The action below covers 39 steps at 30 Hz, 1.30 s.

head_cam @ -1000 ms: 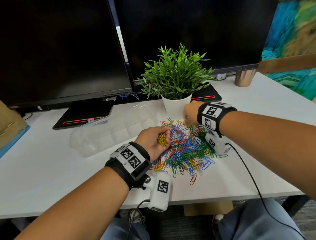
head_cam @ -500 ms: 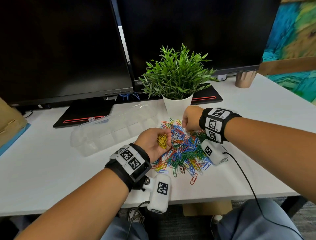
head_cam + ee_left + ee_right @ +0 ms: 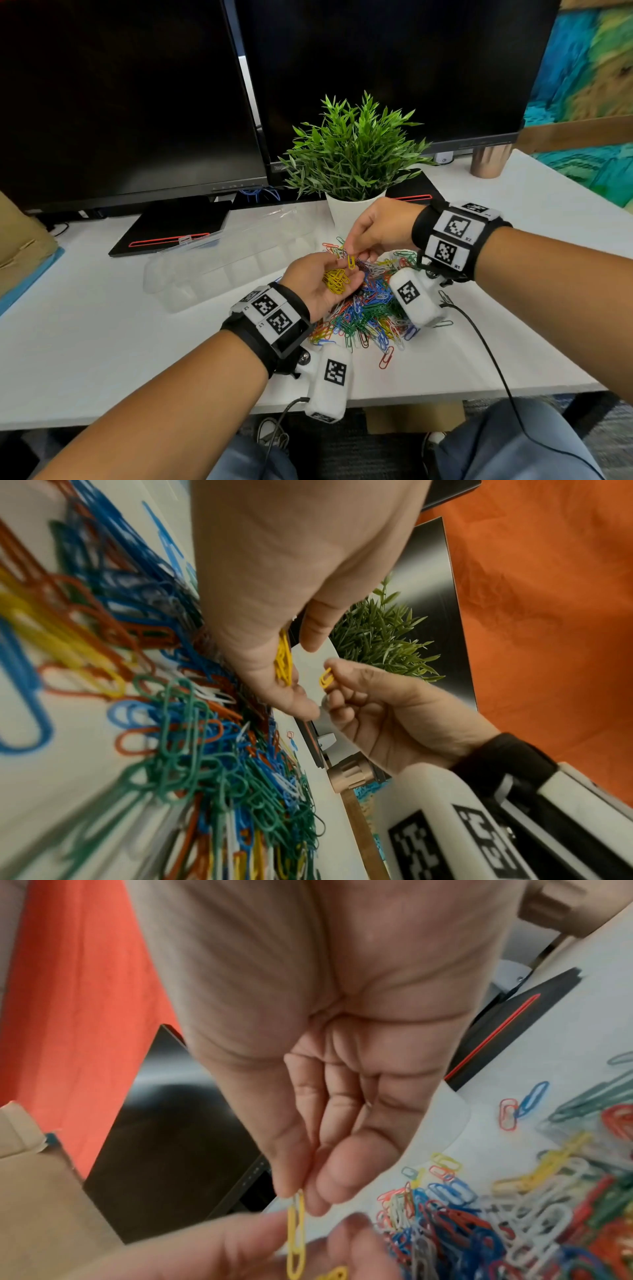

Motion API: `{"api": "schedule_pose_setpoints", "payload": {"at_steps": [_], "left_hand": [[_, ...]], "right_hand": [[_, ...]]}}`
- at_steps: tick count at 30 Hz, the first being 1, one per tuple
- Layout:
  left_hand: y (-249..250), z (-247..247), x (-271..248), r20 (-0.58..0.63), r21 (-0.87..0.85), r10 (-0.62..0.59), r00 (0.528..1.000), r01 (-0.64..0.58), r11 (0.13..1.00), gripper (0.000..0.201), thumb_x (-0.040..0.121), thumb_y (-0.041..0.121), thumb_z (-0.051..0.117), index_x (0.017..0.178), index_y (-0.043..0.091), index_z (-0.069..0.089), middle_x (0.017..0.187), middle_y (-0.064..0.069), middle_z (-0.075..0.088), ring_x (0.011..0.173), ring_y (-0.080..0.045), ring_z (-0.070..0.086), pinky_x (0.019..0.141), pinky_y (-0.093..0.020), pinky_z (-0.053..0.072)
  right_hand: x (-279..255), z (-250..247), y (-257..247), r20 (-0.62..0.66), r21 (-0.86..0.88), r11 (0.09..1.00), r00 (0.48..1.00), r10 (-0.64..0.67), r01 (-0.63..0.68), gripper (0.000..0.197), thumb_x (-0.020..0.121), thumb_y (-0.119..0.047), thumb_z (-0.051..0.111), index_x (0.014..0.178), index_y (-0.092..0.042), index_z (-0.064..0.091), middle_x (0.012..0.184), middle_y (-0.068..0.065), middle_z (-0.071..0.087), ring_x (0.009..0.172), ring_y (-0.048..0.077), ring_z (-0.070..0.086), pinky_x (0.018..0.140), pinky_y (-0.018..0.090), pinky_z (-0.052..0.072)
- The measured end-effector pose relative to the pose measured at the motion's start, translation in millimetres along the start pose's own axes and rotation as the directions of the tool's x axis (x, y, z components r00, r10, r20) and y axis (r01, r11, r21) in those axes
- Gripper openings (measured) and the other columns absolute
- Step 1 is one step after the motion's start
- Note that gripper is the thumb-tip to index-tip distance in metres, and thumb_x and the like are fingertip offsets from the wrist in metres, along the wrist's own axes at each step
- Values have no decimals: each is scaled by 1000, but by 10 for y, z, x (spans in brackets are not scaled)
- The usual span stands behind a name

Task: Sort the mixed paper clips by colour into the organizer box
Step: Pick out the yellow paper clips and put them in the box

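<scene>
Left of the white-potted green plant [image 3: 352, 164], the clear plastic organizer box [image 3: 219, 270] lies on the white desk [image 3: 85, 342] with its lid open; as far as I can tell its compartments hold no clips yet. Nearer the plant, my left hand [image 3: 322, 281] is cupped palm up, fingers curled round a small bunch of yellow paper clips [image 3: 335, 281]. Just in front of the plant's pot, my right hand [image 3: 373, 233] pinches one more yellow paper clip [image 3: 351, 262] between thumb and forefinger, and the clip hangs right over my left fingertips. Below both hands, in front of the plant, spreads the mixed heap of blue, green, red, white and yellow paper clips [image 3: 370, 315].

To do this handover well, I should lower the single clip onto the bunch before letting go, keep the left palm level so nothing slides out, and check that no clip of another colour is hooked on. Then the handful can go into one compartment of the box.
</scene>
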<state>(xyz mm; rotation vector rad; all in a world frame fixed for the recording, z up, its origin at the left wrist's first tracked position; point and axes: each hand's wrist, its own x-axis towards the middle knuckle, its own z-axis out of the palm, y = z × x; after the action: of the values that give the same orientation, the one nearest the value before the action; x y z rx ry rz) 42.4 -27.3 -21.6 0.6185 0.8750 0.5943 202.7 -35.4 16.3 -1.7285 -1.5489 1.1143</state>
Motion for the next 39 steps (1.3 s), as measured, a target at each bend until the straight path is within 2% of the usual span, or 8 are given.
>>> {"api": "schedule_pose_setpoints", "payload": {"at_steps": [3, 9, 15, 19, 24, 29, 32, 39], "left_hand": [[-13, 55, 21, 26, -10, 22, 999, -22, 1000, 18, 99, 9, 44, 107, -4, 53, 84, -19, 60, 71, -25, 61, 54, -30, 58], [-9, 12, 41, -19, 18, 19, 1000, -19, 1000, 16, 99, 7, 47, 94, -5, 56, 77, -15, 57, 66, -20, 58, 49, -24, 56], [-8, -34, 20, -32, 29, 28, 999, -27, 999, 12, 95, -5, 48, 99, -8, 59, 82, -15, 59, 69, -20, 60, 54, -26, 58], [3, -21, 5, -24, 18, 24, 999, -24, 1000, 11, 95, -5, 48, 99, -10, 57, 83, -18, 58, 72, -23, 60, 57, -30, 58], [9, -17, 17, -33, 34, 21, 999, -20, 999, 10, 94, -4, 49, 95, -9, 57, 81, -20, 60, 73, -25, 62, 74, -35, 56], [11, 7, 25, -38, 16, 14, 999, -14, 1000, 11, 96, -3, 46, 92, -9, 55, 84, -23, 59, 75, -29, 62, 62, -38, 57], [-16, 40, 40, -21, -21, 18, 1000, -18, 1000, 13, 97, 0, 44, 90, -7, 53, 83, -23, 58, 76, -30, 60, 57, -38, 57], [-36, 70, 37, 0, -72, 47, 999, -47, 996, 15, 100, 4, 43, 95, -5, 54, 83, -20, 60, 67, -25, 64, 55, -32, 58]], "right_hand": [[8, 44, -24, 6, -101, 994, 999, -39, 39, 2, 79, -4, 75, 80, -4, 75, 75, 16, 70, 58, 12, 60, 54, 19, 52], [74, -15, 59, -132, -274, 961, 991, -11, -26, 11, 82, -7, 72, 89, 0, 76, 69, 9, 67, 52, 11, 58, 48, 18, 50], [110, -71, 163, -161, -729, 666, 985, 56, -157, 19, 76, -20, 79, 93, -9, 77, 92, 3, 74, 86, 18, 68, 77, 30, 57], [113, -54, 221, -142, -768, 618, 985, 95, -170, 10, 78, -15, 76, 87, -10, 78, 82, 0, 73, 74, 13, 66, 74, 30, 57], [92, -73, 254, -127, -720, 672, 985, 118, -173, 13, 85, -6, 64, 89, -8, 77, 65, -8, 61, 58, 4, 54, 54, 18, 45], [55, -115, 133, -104, -542, 834, 993, 53, -101, 12, 84, -2, 64, 91, -2, 74, 76, 5, 69, 59, 8, 58, 56, 21, 51], [29, -62, 9, -44, -354, 934, 999, 26, -39, 11, 83, 2, 64, 90, 3, 72, 58, 3, 66, 47, 6, 59, 48, 17, 52], [66, 56, -84, 56, -269, 963, 998, 9, 6, 9, 80, -1, 72, 87, 6, 73, 54, 1, 67, 46, 6, 59, 49, 19, 52]]}}
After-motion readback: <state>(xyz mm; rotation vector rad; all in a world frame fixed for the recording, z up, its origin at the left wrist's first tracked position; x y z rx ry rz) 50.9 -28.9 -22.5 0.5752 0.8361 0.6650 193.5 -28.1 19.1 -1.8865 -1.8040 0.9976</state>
